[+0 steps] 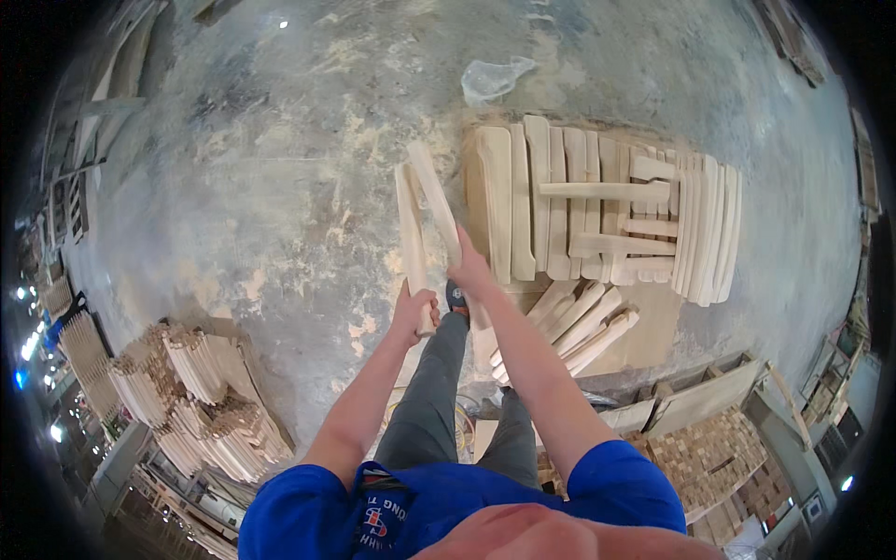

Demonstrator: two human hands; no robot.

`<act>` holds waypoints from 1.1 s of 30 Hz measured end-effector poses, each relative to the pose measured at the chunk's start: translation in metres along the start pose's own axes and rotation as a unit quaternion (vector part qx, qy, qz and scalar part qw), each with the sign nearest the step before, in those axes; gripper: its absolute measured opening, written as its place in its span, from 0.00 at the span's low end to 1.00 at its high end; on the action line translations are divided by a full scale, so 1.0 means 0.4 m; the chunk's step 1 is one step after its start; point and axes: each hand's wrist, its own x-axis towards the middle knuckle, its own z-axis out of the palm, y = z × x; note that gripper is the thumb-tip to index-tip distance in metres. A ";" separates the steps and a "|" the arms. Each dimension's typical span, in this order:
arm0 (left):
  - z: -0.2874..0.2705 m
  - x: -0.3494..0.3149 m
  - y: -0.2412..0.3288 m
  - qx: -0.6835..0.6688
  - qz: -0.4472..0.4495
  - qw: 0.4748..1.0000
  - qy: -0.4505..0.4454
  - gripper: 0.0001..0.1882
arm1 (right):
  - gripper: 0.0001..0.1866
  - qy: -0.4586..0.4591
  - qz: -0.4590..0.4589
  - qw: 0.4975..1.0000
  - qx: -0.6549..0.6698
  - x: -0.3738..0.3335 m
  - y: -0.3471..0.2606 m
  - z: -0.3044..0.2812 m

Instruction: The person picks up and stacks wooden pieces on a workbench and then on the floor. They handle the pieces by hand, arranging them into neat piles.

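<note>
In our left hand (pixel 412 315) we grip a pale wooden piece (pixel 411 224) near its lower end, fingers wrapped round it; the fingers of our right hand (pixel 470 269) clamp a second wooden piece (pixel 432 187). We hold both above the concrete floor (pixel 280 196), left of the rows of wooden parts (pixel 523 205); a loose fan of pieces (pixel 583 322) lies nearer us.

On you: bright blue shirt (pixel 457 490) with short sleeves (pixel 623 485), white lettering (pixel 399 509) and red-and-white emblem (pixel 374 522); dark grey trousers (pixel 431 397); dark shoe (pixel 455 299) with pale mark (pixel 456 292); left hand (pixel 412 313) and right hand (pixel 472 272) bare.
</note>
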 end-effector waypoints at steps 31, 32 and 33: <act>-0.008 -0.138 -0.254 0.497 0.446 0.719 0.191 0.35 | 0.47 -0.023 0.095 0.910 0.403 -0.333 -0.061 -0.072; -0.006 -0.130 -0.259 0.478 0.448 0.727 0.207 0.35 | 0.46 -0.041 0.088 0.914 0.394 -0.335 -0.059 -0.071; 0.008 -0.120 -0.275 0.456 0.445 0.739 0.219 0.34 | 0.45 -0.057 0.088 0.919 0.381 -0.348 -0.052 -0.073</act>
